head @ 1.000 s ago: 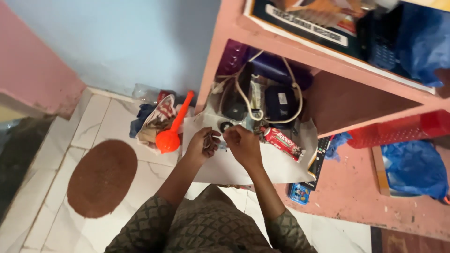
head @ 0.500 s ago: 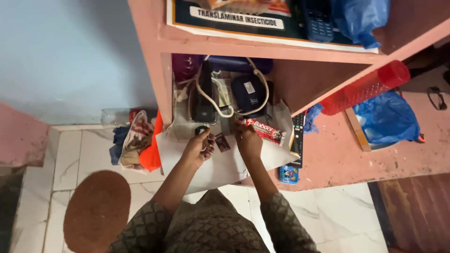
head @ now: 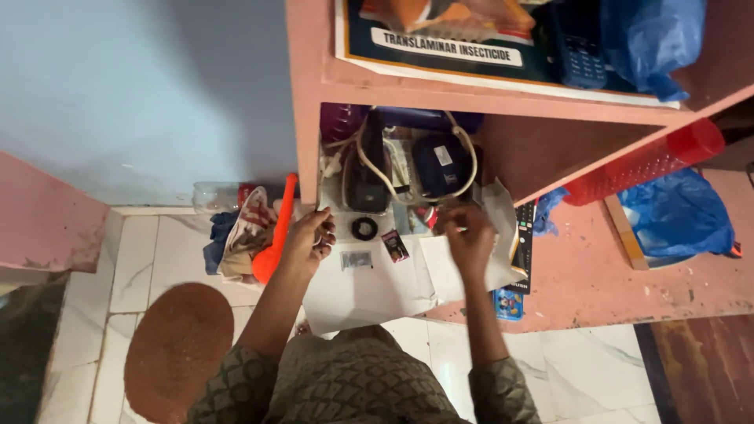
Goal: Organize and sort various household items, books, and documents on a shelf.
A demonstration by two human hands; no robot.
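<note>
The left hand (head: 309, 238) curls at the paper's (head: 369, 286) left edge, whether gripping I cannot tell; the right hand (head: 469, 235), fingers bunched, sits at the cubby (head: 408, 169) mouth mid-frame. Inside: cables (head: 463, 169), black pouch (head: 441, 165). Ring (head: 364, 228) and sachets (head: 394, 245) lie between the hands; paper overhangs the shelf edge.

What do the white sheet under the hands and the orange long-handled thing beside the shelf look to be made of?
White sheet: probably paper, matte, with creases and curling edges where it overhangs the shelf. Orange long-handled thing: likely moulded plastic, with a smooth, evenly bright colour and a slight sheen.
</note>
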